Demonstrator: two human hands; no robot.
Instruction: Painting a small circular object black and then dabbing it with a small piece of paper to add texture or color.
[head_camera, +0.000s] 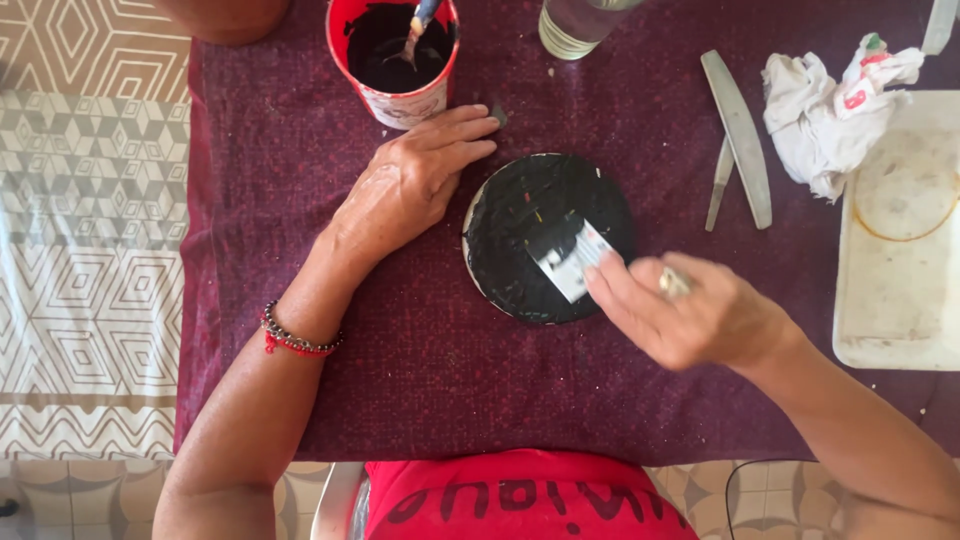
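A round disc (530, 215) covered in black paste lies flat on the dark purple cloth (430, 360). My right hand (690, 310) pinches a small pale card (572, 262) and presses its edge on the disc's lower right part. A ring shows on that hand. My left hand (415, 185) rests flat on the cloth, fingers together, touching the disc's left rim. A red and dark bead bracelet (295, 338) circles the left wrist.
A red tub of black paste (395, 50) with a tool standing in it sits at the top. A glass jar (575, 25), two long files (740, 135), a crumpled white rag (825, 105) and a white tray (900, 240) lie to the right.
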